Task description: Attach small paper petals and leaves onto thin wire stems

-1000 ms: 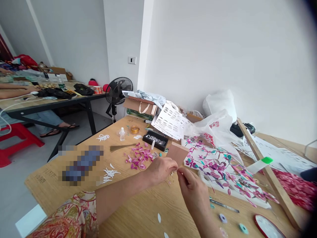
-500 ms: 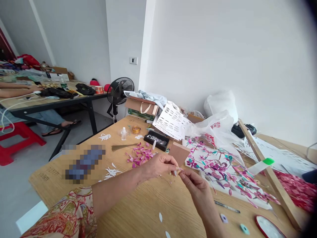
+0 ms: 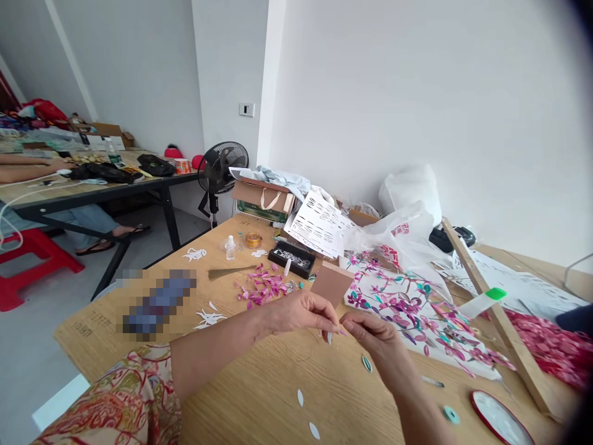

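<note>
My left hand is closed in a pinch above the wooden table, gripping a small white leaf-shaped piece whose tip hangs below the fingers. A bit of pink shows between my two hands. Beside it, my right hand has thumb and forefinger pressed together; what lies between them is too small to make out. Below the right hand a green-rimmed oval piece lies on the table. Two white leaf-shaped pieces, one of them the upper white leaf, lie nearer to me.
Pink petals are heaped beyond my left hand, near a black box and a small clear bottle. A painted flower sheet and a wooden bar lie to the right. Another person's arm rests on the far table.
My hands have shifted slightly right, the right one turning more palm-down. The green-rimmed oval piece now shows beside the right wrist, and the purple spool is hidden behind the forearm.
</note>
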The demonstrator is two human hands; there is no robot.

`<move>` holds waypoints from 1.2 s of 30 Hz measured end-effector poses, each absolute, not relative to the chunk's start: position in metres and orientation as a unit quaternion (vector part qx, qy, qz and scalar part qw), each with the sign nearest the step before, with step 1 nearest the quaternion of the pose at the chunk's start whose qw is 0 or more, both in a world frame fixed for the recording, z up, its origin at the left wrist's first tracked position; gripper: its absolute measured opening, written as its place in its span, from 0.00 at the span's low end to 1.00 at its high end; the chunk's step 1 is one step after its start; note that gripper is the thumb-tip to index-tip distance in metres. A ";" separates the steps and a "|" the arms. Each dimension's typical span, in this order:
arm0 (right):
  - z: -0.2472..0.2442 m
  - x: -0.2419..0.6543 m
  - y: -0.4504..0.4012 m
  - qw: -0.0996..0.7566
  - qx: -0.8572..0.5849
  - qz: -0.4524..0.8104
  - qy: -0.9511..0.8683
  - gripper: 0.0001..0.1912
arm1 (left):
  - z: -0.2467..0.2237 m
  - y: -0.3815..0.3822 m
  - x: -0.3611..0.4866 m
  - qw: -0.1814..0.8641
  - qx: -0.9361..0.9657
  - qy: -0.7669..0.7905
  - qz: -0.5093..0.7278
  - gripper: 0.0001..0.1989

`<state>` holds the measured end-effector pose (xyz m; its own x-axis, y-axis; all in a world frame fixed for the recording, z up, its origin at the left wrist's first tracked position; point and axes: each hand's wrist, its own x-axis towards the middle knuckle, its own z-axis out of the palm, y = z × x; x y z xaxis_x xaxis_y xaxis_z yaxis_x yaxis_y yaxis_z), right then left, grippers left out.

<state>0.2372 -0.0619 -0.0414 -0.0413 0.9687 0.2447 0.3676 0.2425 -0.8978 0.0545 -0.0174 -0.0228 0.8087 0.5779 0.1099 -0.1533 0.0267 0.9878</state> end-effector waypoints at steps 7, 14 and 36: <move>-0.065 0.213 -0.087 0.434 -0.549 0.255 -0.667 0.12 | -0.026 -0.013 0.061 0.576 0.683 0.292 0.342 0.06; -0.015 0.228 -0.089 0.312 -0.556 0.096 -0.764 0.14 | -0.022 -0.020 0.055 0.454 0.836 0.219 0.218 0.06; -0.021 0.239 -0.073 0.383 -0.545 0.216 -0.714 0.13 | -0.024 -0.027 0.055 0.606 0.733 0.203 0.235 0.06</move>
<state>0.2388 -0.0731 -0.0214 -0.1138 0.9435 0.3113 0.6126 0.3133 -0.7257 0.0552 -0.0269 -0.0237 0.8079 0.5811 0.0982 0.0126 -0.1837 0.9829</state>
